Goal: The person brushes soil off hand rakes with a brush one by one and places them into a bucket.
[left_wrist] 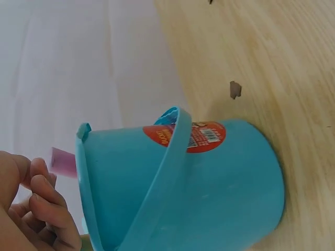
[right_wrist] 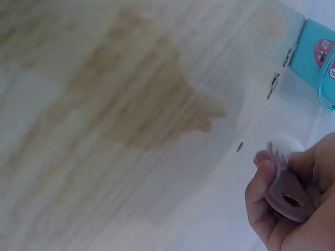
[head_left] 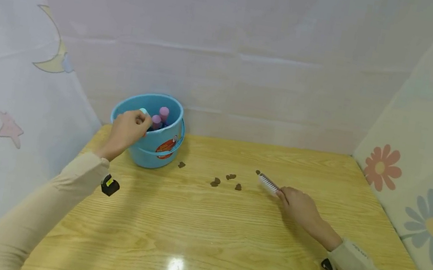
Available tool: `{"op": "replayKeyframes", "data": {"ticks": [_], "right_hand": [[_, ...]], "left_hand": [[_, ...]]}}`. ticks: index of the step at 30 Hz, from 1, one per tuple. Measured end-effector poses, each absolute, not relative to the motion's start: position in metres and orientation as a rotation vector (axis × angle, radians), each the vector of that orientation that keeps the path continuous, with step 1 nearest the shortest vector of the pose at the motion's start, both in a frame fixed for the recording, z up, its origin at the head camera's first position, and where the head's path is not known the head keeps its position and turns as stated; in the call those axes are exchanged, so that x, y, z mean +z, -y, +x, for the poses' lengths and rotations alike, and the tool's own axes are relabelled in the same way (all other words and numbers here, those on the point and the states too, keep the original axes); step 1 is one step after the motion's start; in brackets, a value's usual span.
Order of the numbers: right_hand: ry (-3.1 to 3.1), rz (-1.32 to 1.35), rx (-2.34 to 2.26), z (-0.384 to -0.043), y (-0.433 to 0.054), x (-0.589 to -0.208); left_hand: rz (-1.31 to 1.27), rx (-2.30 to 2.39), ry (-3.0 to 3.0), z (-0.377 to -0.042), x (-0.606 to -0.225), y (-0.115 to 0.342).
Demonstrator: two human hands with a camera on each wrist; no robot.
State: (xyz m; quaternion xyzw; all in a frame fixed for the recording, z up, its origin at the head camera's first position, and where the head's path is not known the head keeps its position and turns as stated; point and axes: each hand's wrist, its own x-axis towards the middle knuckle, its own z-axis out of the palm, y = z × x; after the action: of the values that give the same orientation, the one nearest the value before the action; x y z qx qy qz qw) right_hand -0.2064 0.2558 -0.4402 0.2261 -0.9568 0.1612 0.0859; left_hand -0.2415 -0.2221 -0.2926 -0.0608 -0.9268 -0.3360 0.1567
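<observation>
My left hand (head_left: 125, 132) is over the near rim of a blue plastic bucket (head_left: 155, 144), its fingers (left_wrist: 49, 206) curled. I cannot tell whether anything is pinched in them. Right beside them shows a pale teal rounded tip (head_left: 143, 110). Two pinkish-purple rounded cylinders (head_left: 163, 113) stand inside the bucket; their lower parts are hidden. On the right, my right hand (head_left: 300, 207) grips a small brush (head_left: 269, 184) by its brownish handle (right_wrist: 289, 198), which has a hole in it. White bristles face down and left, close over the table, near a small dark brown piece (head_left: 258, 172).
Several flat brown pieces (head_left: 215, 182) lie scattered on the wooden table (head_left: 168, 222) between bucket and brush. One piece (head_left: 182, 165) sits just right of the bucket. Printed cloth (head_left: 253, 65) hangs behind the table and along both sides.
</observation>
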Motion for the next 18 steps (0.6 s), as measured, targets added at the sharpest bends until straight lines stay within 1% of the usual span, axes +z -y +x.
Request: {"op": "replayKeyframes", "data": {"ticks": [8, 18], "right_hand": [[2.831, 0.613, 0.492, -0.204, -0.254, -0.44], [2.856, 0.581, 0.678, -0.207, -0.256, -0.444]], "left_hand": [[-0.225, -0.951, 2.623, -0.232, -0.307, 0.224], [-0.286, -0.87, 2.499, -0.226, -0.327, 0.221]]}}
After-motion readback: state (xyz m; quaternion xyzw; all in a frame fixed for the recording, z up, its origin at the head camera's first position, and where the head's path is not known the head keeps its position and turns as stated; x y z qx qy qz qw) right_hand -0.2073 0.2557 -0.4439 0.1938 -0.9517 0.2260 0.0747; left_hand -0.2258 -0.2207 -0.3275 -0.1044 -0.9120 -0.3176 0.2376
